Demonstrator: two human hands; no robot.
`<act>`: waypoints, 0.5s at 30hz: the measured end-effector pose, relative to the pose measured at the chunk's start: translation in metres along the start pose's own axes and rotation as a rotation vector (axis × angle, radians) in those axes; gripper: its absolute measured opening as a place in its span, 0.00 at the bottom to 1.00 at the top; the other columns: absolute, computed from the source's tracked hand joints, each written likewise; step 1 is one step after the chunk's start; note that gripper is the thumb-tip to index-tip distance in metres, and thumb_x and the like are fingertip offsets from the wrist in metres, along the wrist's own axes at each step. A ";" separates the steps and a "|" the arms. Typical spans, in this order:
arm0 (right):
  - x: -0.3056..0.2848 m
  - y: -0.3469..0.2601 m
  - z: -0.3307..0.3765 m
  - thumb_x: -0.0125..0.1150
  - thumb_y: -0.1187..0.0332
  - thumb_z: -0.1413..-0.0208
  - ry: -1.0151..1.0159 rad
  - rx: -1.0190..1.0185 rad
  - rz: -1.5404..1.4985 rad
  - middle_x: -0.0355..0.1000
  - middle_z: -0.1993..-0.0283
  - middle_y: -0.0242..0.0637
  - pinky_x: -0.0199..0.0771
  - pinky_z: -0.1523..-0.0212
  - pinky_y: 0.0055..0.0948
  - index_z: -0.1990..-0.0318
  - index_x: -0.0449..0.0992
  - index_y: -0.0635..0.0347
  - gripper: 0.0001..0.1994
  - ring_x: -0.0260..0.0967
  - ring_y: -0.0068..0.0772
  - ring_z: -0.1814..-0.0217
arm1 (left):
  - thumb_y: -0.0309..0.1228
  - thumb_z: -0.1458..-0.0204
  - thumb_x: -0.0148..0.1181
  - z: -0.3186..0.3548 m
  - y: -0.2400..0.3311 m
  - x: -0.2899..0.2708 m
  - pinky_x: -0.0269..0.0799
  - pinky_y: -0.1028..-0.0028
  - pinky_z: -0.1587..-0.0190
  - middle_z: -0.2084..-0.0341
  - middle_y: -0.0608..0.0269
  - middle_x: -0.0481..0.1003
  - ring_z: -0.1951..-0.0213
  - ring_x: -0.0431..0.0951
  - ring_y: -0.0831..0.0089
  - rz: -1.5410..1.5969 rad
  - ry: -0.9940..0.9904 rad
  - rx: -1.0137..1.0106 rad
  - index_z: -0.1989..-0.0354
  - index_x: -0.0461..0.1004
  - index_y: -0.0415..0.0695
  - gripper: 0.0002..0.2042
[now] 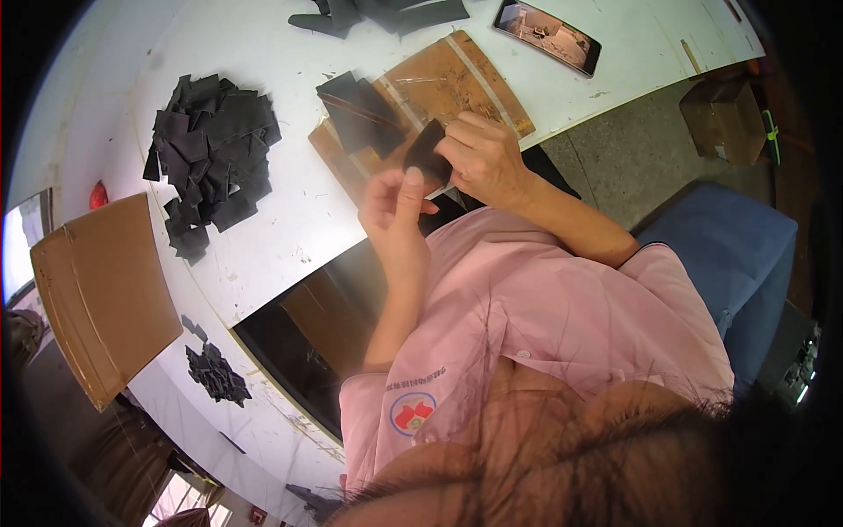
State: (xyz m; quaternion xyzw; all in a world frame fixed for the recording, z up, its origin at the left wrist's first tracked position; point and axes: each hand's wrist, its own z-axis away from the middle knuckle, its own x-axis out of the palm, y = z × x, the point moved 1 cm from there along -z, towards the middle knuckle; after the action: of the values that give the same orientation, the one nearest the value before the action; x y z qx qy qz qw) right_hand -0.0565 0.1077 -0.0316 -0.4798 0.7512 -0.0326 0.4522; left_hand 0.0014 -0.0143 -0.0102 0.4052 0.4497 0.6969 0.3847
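In front of my chest, over the near edge of the table, both hands meet at a small, dark, flat piece of material (425, 155). My right hand (485, 160) is closed, its fingers pinching the upper right side of the piece. My left hand (392, 204) has curled fingers, with the thumb against the piece's lower left edge; the fingertips behind it are partly hidden. Just beyond lie a few black rectangular pieces (356, 110) on a brown board (448, 79) crossed by pale strips.
A large heap of black cut pieces (211, 145) lies left on the white table (299, 211), a smaller heap (217, 373) nearer. A cardboard box (110, 294) is at the left. A phone (549, 37) and more black pieces (386, 13) lie farther back. A blue seat (729, 255) stands right.
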 end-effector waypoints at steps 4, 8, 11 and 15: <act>-0.005 0.003 -0.001 0.53 0.77 0.78 0.026 -0.085 0.123 0.54 0.84 0.32 0.58 0.84 0.26 0.86 0.63 0.59 0.07 0.57 0.31 0.79 | 0.25 0.54 0.53 -0.005 -0.006 0.001 0.64 0.81 0.78 0.79 0.63 0.71 0.77 0.71 0.77 0.090 -0.064 -0.076 0.72 0.68 0.39 0.04; -0.013 -0.001 -0.004 0.51 0.70 0.71 -0.013 -0.128 0.272 0.55 0.84 0.29 0.59 0.83 0.23 0.88 0.59 0.54 0.06 0.58 0.26 0.78 | 0.22 0.55 0.52 -0.008 -0.014 -0.003 0.64 0.80 0.79 0.79 0.64 0.70 0.80 0.71 0.76 0.079 -0.003 -0.058 0.73 0.69 0.38 0.02; -0.015 -0.003 0.003 0.51 0.70 0.71 -0.057 -0.165 0.219 0.56 0.82 0.30 0.60 0.81 0.24 0.87 0.61 0.55 0.06 0.59 0.27 0.77 | 0.20 0.56 0.50 -0.010 -0.015 -0.008 0.63 0.81 0.80 0.80 0.64 0.70 0.81 0.70 0.77 0.079 -0.047 -0.030 0.73 0.69 0.37 0.02; -0.020 -0.003 0.011 0.52 0.69 0.70 -0.090 -0.177 0.224 0.58 0.81 0.31 0.62 0.80 0.24 0.86 0.62 0.57 0.05 0.60 0.28 0.75 | 0.20 0.56 0.49 -0.011 -0.017 -0.004 0.62 0.82 0.80 0.80 0.64 0.70 0.82 0.68 0.79 0.102 -0.079 -0.057 0.72 0.69 0.38 0.03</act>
State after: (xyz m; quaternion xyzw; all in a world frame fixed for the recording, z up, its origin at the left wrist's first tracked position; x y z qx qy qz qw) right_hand -0.0441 0.1254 -0.0242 -0.4320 0.7789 0.1059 0.4422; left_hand -0.0037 -0.0165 -0.0301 0.4437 0.3931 0.7115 0.3774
